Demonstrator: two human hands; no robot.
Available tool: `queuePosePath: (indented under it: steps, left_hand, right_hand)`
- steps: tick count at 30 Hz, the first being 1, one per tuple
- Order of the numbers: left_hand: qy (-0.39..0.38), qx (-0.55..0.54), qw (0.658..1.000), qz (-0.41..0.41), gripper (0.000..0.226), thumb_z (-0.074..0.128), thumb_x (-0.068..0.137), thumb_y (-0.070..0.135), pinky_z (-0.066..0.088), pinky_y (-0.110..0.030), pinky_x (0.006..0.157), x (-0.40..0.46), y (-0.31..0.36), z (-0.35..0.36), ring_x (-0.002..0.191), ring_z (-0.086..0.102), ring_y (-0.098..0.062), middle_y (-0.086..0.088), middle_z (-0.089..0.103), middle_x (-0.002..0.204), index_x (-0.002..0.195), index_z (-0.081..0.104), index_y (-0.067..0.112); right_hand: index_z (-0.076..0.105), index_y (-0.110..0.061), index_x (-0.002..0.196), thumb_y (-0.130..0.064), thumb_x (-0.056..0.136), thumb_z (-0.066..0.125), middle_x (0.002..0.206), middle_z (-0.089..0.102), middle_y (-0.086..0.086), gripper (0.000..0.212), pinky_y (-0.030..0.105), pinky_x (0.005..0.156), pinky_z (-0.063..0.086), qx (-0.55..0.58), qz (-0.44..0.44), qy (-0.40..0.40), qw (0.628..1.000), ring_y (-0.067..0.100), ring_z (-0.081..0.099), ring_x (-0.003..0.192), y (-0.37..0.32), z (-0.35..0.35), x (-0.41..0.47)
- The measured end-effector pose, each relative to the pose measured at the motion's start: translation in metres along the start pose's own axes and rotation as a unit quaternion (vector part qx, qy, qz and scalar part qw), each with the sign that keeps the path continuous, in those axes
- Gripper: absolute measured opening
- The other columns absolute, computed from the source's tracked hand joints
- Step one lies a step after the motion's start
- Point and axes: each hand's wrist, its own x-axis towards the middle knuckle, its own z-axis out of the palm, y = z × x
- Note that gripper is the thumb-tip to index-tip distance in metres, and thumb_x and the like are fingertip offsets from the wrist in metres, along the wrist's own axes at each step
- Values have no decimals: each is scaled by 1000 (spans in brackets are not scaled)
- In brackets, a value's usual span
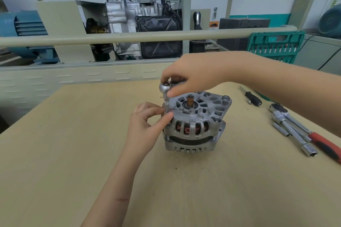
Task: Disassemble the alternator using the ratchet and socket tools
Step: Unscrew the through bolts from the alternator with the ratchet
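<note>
The right hand (pixel 193 77) grips the ratchet (pixel 164 87) head; the left hand (pixel 147 123) pinches its socket (pixel 167 106) on a bolt (left side) of the alternator (pixel 197 121), mid-table (pixel 73 134). Housing still joined: early.

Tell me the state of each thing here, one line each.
alternator: upright on table, rear cover off, still bolted
ratchet: vertical on a left-side bolt
right hand: grips ratchet head
left hand: pinches the socket shaft
spare ratchet: lying idle, right
green socket case: open
</note>
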Motion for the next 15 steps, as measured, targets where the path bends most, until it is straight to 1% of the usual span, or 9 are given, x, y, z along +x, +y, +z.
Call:
queuePosePath:
  steps: [2, 3, 5, 6, 9, 11, 13, 14, 15]
  left_hand:
    - [18, 13, 1000, 6, 18, 74, 70, 31, 38, -40, 89, -1, 1, 1, 90, 51, -4, 11, 58, 76, 61, 59, 30]
    - [28, 20, 999, 10, 16, 71, 68, 34, 38, -42, 90, -1, 1, 3, 88, 51, 0, 11, 57, 74, 59, 57, 31]
    - [39, 25, 999, 16, 21, 73, 68, 32, 37, -44, 89, -1, 1, 5, 83, 49, 6, 12, 56, 72, 58, 55, 31]
    - [40, 20, 999, 16, 24, 76, 70, 28, 37, -43, 89, -2, 0, 5, 82, 49, 7, 12, 56, 73, 58, 55, 30]
    - [31, 0, 999, 19, 20, 73, 74, 19, 38, -31, 85, 0, -2, 4, 85, 51, 4, 13, 59, 78, 63, 60, 28]
    - [8, -6, 1000, 25, 19, 70, 77, 17, 37, -29, 86, -1, -2, 2, 92, 51, 1, 16, 60, 82, 69, 63, 32]
    - [-6, 1, 999, 31, 20, 70, 79, 19, 38, -34, 90, -1, -1, 2, 94, 49, 2, 17, 60, 82, 71, 63, 36]
    - [-2, 15, 999, 36, 17, 71, 78, 25, 38, -38, 91, -1, -1, 3, 93, 49, 2, 17, 60, 80, 69, 62, 36]
    - [7, 31, 999, 39, 13, 69, 76, 32, 37, -43, 91, -1, 0, 3, 92, 49, 1, 16, 60, 78, 67, 61, 36]
  right_hand:
    - [58, -9, 104, -51, 85, 50, 68, 50, -11, 46, 15, 51, 33, -7, 21, 22, 1000, 3, 49, 61, 0, 3, 2]
    - [60, -5, 97, -53, 84, 49, 62, 53, -9, 51, 13, 46, 34, -5, 27, 21, 999, 5, 53, 57, 0, 3, 4]
    - [61, -3, 85, -55, 84, 48, 54, 58, -5, 54, 10, 42, 36, 3, 28, 15, 1000, 12, 59, 54, -1, 5, 6]
    - [60, -4, 83, -54, 84, 48, 54, 59, -4, 52, 12, 42, 35, 2, 25, 17, 1000, 13, 58, 54, -2, 5, 7]
    - [57, -10, 95, -47, 87, 50, 67, 53, -7, 38, 18, 51, 33, -4, 13, 25, 1000, 6, 48, 59, -3, 4, 5]
    - [57, -15, 108, -40, 89, 51, 81, 54, -9, 32, 19, 61, 39, 16, -2, 13, 1000, 5, 49, 70, -3, 1, 3]
    - [56, -17, 114, -37, 90, 51, 97, 59, -5, 32, 23, 74, 43, 28, -15, 4, 999, 10, 53, 83, -2, 0, 1]
    - [57, -17, 114, -38, 89, 51, 98, 60, -4, 32, 24, 74, 43, 24, -18, 6, 1000, 11, 54, 83, -2, 0, 1]
    - [57, -16, 110, -41, 89, 51, 92, 60, -4, 33, 24, 68, 42, 15, -17, 13, 1000, 10, 53, 78, -2, 1, 1]
